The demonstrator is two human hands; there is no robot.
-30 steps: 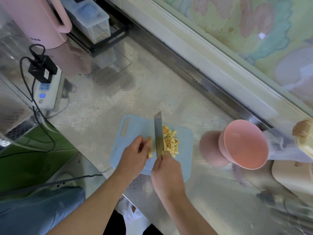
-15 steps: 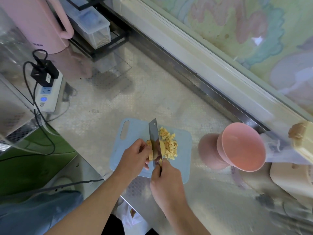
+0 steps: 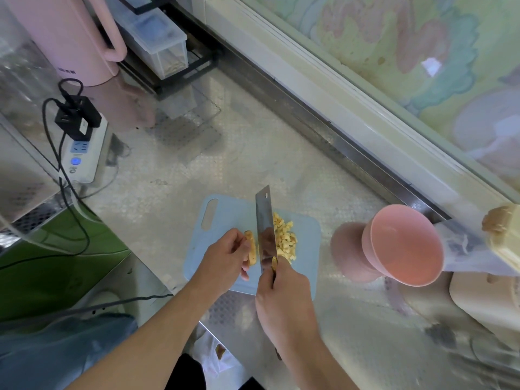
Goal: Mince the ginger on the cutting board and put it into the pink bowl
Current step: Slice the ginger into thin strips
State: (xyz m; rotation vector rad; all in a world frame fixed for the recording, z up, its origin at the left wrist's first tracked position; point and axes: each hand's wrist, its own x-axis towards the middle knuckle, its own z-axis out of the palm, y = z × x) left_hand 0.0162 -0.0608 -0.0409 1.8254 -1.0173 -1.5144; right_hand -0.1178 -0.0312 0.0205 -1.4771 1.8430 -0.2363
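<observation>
Cleaver [image 3: 266, 229] in right hand [image 3: 284, 296] fist; uncut ginger strip [image 3: 251, 247] just left of blade, parallel, pinched by left hand [image 3: 225, 260]; minced pile [image 3: 285, 239] right of blade.

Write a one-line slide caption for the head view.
Left hand steadies ginger strip while right hand chops with cleaver on blue cutting board.

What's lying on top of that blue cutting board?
On the cutting board: chopped ginger, a ginger strip held by the left hand, and the knife. The hands cover the near edge.
</observation>
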